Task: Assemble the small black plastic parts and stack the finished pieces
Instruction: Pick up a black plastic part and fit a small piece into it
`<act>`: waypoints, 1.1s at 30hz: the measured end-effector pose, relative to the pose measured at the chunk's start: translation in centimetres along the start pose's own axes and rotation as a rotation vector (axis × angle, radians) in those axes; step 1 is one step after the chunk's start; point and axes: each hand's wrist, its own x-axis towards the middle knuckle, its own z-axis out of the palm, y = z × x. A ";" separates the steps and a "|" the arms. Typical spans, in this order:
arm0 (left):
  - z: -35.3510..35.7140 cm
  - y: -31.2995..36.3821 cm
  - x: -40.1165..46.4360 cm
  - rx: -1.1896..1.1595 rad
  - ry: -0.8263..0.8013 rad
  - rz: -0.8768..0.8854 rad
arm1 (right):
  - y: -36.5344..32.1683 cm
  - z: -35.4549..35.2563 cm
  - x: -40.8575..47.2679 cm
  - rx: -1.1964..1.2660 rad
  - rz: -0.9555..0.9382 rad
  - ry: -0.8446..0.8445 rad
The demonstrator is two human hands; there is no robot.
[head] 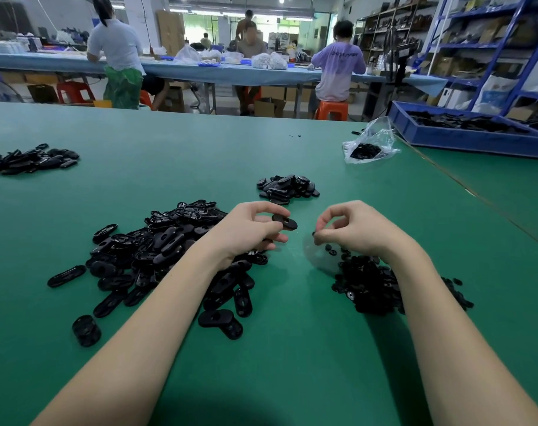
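Black parts (464,122) — blue crate (464,139)

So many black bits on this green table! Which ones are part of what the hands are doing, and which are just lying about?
In use:
left hand holding an oval piece
right hand pinching a small part
oval pile
small-parts pile
finished pile

Lying about:
plastic bag
blue crate
far-left pile

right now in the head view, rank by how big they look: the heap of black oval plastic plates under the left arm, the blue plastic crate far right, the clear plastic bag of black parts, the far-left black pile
1. heap of black oval plastic plates
2. blue plastic crate, though it is farther from the camera and cut off by the frame, so unsure
3. far-left black pile
4. clear plastic bag, close to the pile in look
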 end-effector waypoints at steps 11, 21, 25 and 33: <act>0.1 -0.5 0.1 0.052 0.004 0.093 | -1.5 1.2 0.1 0.319 -0.092 0.115; 0.3 -0.6 0.3 0.044 0.044 0.138 | -1.8 1.2 -0.1 0.388 -0.005 0.092; 0.4 -0.5 0.2 0.030 0.024 0.146 | -1.7 1.3 0.1 0.416 -0.001 0.095; 0.3 -0.3 0.3 0.027 0.020 0.168 | -1.8 1.6 0.4 0.404 0.011 0.072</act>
